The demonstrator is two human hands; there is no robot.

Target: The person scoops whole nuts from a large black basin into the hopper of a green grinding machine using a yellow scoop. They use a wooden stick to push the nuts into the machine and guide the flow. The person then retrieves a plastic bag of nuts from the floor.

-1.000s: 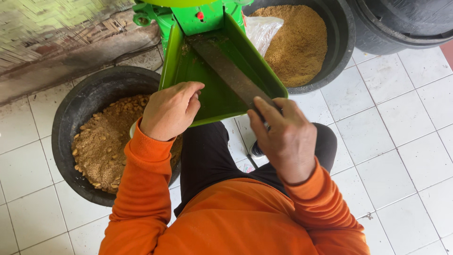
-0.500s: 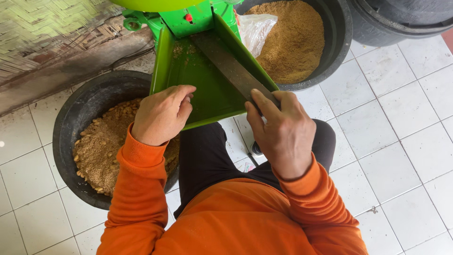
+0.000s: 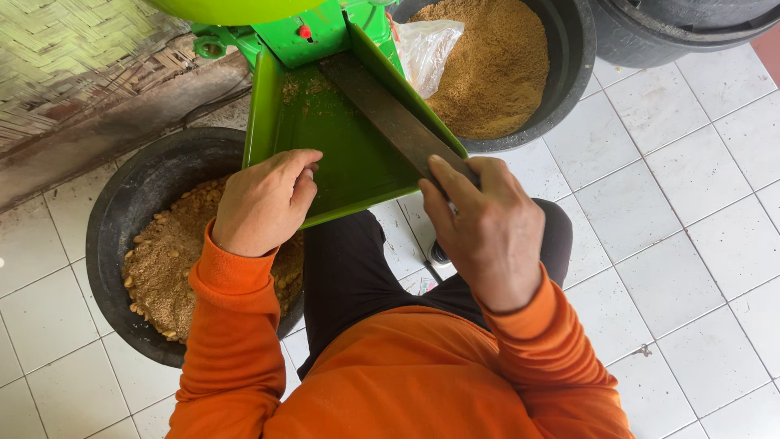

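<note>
The right hand [image 3: 487,232] is gripping the near end of a flat dark scraper board [image 3: 390,114], its fingers [image 3: 443,191] clamped together over it, while the left hand [image 3: 264,203] is resting on the lower edge of the green feed tray [image 3: 341,167], fingers curled together. The board is lying slantwise along the tray's right wall, dusted with meal. A black tub of ground meal and kernels [image 3: 162,260] is sitting just left, another tub of brown meal [image 3: 504,65] beyond, a plastic bag [image 3: 431,45] leaning in it.

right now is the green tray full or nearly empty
Nearly empty: the green tray shows mostly bare green floor, with only scattered brown crumbs near its top end.
</note>
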